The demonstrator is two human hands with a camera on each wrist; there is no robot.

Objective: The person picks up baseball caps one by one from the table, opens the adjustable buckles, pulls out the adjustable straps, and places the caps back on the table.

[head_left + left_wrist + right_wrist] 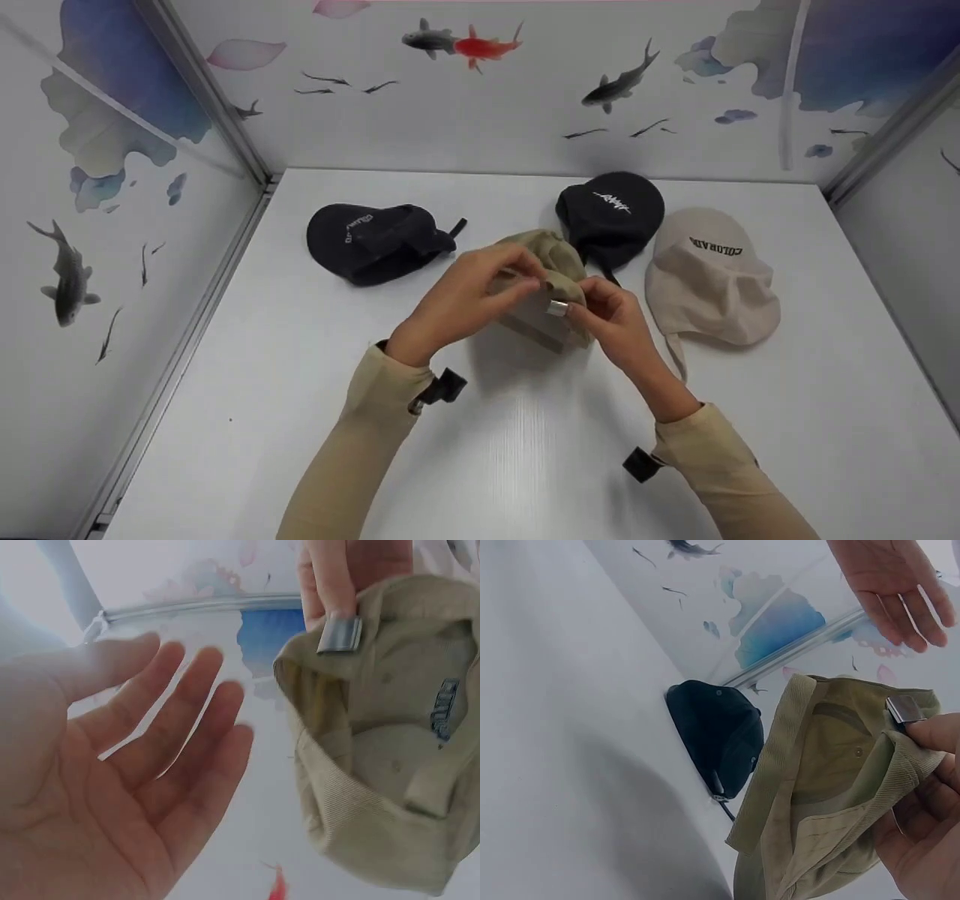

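Note:
My right hand (622, 322) pinches the rim of a khaki cap (555, 255) above the table, its thumb at a small metal buckle (556, 307). In the right wrist view a flat khaki strap (772, 765) hangs loose from the cap, and the cap's opening faces the camera. Printed lettering (445, 709) shows inside the cap in the left wrist view. My left hand (472, 292) is beside the cap; the left wrist view has its fingers (217, 720) spread and slightly bent, apart from the cap, with nothing in them.
On the white table (300, 420), a dark cap (375, 247) lies at the back left. A black cap (615, 217) with white lettering sits behind my right hand, and a beige cap (709, 292) lies to its right. Printed panels (480, 112) enclose the back and sides.

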